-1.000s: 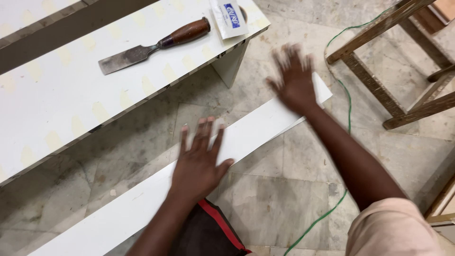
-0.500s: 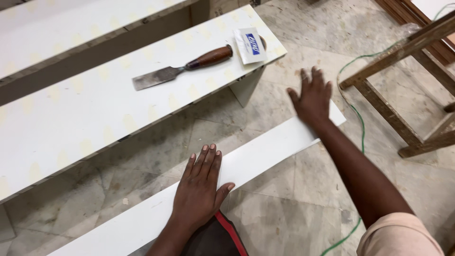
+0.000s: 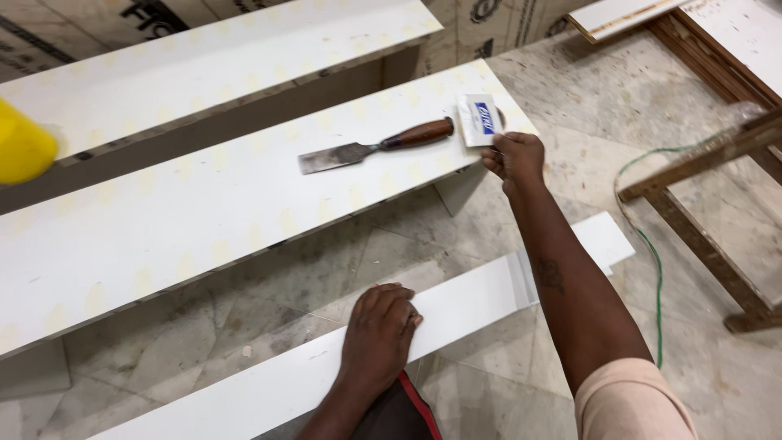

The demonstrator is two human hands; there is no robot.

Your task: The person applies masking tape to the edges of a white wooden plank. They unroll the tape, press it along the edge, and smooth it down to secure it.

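My left hand [image 3: 377, 332] rests palm down, fingers curled, on a long white board [image 3: 456, 305] that lies on the stone floor. My right hand [image 3: 515, 158] reaches up to the near edge of a raised white panel [image 3: 204, 212] and pinches the corner of a small white and blue packet [image 3: 478, 119]. A chisel [image 3: 376, 146] with a brown wooden handle and a flat steel blade lies on the panel just left of the packet.
A second white panel [image 3: 212, 61] runs behind the first, with a dark gap between them. A wooden trestle [image 3: 705, 191] stands at the right, with a green cable [image 3: 652, 269] on the floor beside it. A blurred yellow object [image 3: 23, 151] shows at the left edge.
My right hand left the end of the floor board and rose to the packet on the panel. My left hand curled its fingers and stayed on the board.
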